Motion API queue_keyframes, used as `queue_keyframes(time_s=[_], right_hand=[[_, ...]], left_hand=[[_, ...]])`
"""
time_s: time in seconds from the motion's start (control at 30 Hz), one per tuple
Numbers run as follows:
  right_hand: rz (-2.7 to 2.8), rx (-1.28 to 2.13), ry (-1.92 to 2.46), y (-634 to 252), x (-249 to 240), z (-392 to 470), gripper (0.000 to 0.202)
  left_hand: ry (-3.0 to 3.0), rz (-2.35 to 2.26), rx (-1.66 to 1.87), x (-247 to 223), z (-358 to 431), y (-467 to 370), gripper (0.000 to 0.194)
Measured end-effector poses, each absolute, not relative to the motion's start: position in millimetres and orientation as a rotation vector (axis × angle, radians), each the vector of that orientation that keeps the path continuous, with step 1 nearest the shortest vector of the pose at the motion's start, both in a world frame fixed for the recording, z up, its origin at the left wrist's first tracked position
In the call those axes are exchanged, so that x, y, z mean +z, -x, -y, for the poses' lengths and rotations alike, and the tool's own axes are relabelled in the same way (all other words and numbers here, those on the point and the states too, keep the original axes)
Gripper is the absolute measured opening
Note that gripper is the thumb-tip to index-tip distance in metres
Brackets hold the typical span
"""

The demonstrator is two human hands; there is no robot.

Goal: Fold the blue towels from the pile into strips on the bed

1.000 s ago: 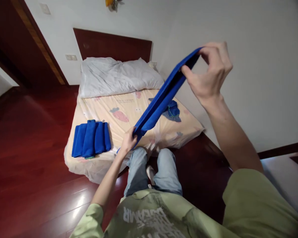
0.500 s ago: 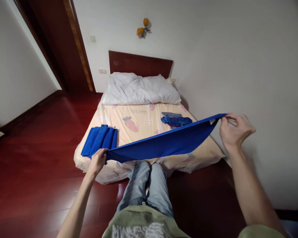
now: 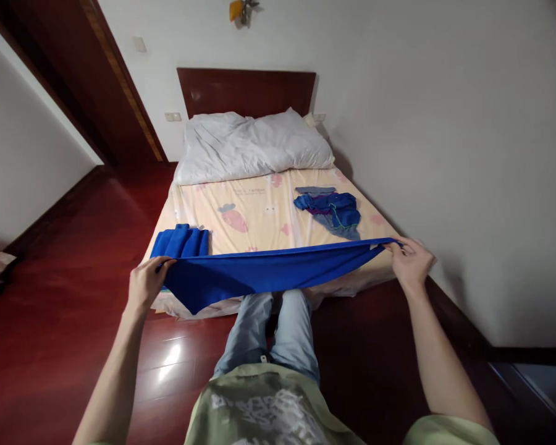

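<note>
Head view: blue towel [image 3: 264, 275] pinched taut by left hand [image 3: 146, 284] and right hand [image 3: 410, 262]; corners best kept level.

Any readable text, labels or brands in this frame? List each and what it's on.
Shirt: grey block lettering across the chest, seen upside down and blurred, not readable.
Bedsheet: small print line above the carrot picture, too small to read.
Nothing else bears text.
</note>
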State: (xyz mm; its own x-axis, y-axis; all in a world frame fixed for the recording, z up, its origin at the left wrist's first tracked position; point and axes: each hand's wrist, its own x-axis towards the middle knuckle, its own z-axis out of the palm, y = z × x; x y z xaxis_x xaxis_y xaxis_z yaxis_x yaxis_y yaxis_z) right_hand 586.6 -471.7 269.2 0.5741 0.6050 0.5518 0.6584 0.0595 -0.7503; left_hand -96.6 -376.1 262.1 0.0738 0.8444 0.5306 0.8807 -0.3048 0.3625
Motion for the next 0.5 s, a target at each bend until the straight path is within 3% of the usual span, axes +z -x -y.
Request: queue_keyframes(time_s=[0.23,0.5], right_hand=[[1.036,0.268,1.586,-608.4,279.4,491.5,0.027],[0.926,0.390,1.642,-602.2,293.8,508.1,0.030]], left_hand=[[2.193,1.771,-1.133,313.0,347.6,96.5,0.037],[2.219,2.023,-1.179,329.1,352.1,96.7,0.039]])
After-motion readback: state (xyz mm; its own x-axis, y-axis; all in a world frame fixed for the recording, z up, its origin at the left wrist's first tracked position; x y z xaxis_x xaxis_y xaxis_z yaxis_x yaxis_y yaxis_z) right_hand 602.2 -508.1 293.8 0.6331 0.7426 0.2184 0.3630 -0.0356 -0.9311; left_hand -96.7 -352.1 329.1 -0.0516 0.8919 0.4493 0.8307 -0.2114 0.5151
